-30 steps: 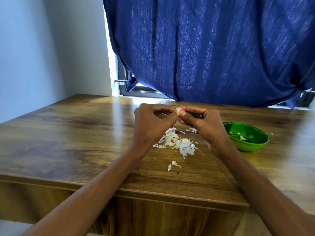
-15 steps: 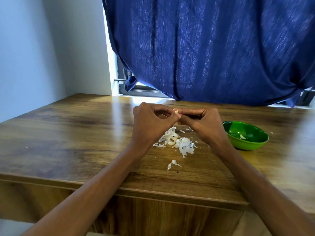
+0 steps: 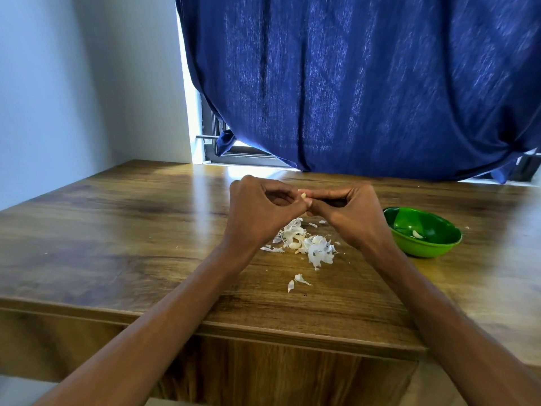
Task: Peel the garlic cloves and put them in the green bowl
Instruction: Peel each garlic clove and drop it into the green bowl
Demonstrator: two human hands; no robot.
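Both hands meet above the wooden table [image 3: 123, 230], pinching one small pale garlic clove [image 3: 303, 196] between their fingertips. My left hand [image 3: 259, 209] grips it from the left, my right hand [image 3: 351, 212] from the right; most of the clove is hidden by the fingers. Below the hands lies a heap of white garlic skins with cloves [image 3: 304, 244]. The green bowl [image 3: 421, 247] stands to the right of my right hand and holds a peeled clove [image 3: 417, 234].
Two loose bits of skin [image 3: 297, 281] lie nearer the table's front edge. A dark blue curtain [image 3: 351, 83] hangs behind the table over a window. A pale wall rises at the left.
The hands have stayed together over the skin heap, with the fingers shifting slightly on the clove and less of it showing now.
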